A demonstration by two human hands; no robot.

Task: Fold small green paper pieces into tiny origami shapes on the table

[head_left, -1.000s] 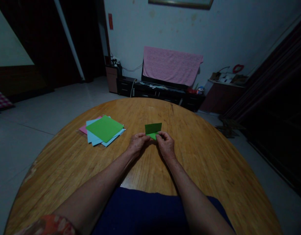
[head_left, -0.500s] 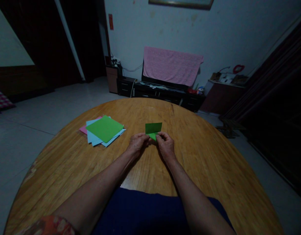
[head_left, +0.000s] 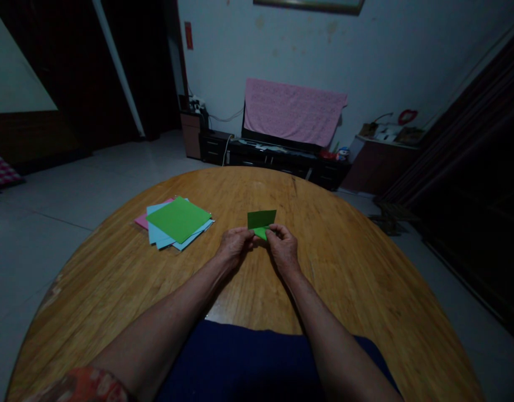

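A small piece of folded green paper (head_left: 262,219) is held between my two hands above the middle of the round table. Its far flap stands upright, and a brighter, narrower part points toward me. My left hand (head_left: 235,244) pinches the left side of the paper with thumb and fingers. On the right side, my right hand (head_left: 283,247) grips it the same way, thumb on top. My fingertips cover the lower side edges of the folds.
To the left on the wooden table (head_left: 344,268) lies a fanned stack of square paper, with a green sheet (head_left: 179,219) on top and light blue and pink sheets below. Dark blue cloth (head_left: 248,363) covers the near edge. Beyond stands a low black cabinet (head_left: 257,158).
Almost nothing differs. Both hands keep their hold on the folded green paper, and the view has shifted very slightly.
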